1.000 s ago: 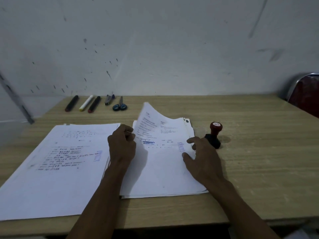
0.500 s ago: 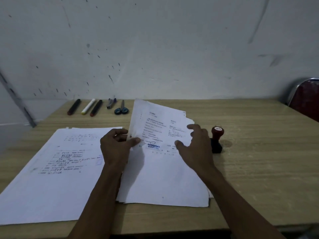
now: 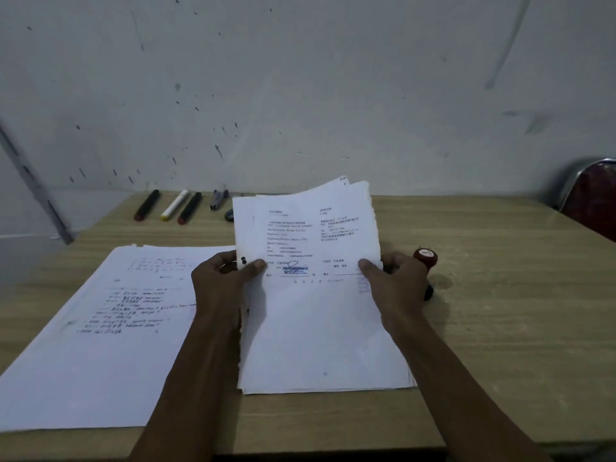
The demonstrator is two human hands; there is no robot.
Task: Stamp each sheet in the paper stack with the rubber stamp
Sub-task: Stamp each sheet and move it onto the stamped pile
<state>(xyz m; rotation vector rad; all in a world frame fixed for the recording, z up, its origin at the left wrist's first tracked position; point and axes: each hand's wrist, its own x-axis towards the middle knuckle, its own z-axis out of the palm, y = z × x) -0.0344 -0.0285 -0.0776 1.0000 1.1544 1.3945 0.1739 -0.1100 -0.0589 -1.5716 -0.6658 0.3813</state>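
Dim desk [image 3: 500, 328]; both hands' grip pinches lifted sheet [image 3: 310, 235], hiding scissors [image 3: 229, 215]; stamp [image 3: 426, 261] half-hidden.

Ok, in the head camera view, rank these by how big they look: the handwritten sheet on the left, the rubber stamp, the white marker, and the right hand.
1. Handwritten sheet
2. Right hand
3. White marker and rubber stamp: unsure, the stamp is partly hidden and nearer.

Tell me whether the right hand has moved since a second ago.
Yes. The right hand left the stack beside the stamp and rose to grip the lifted sheet's right edge.
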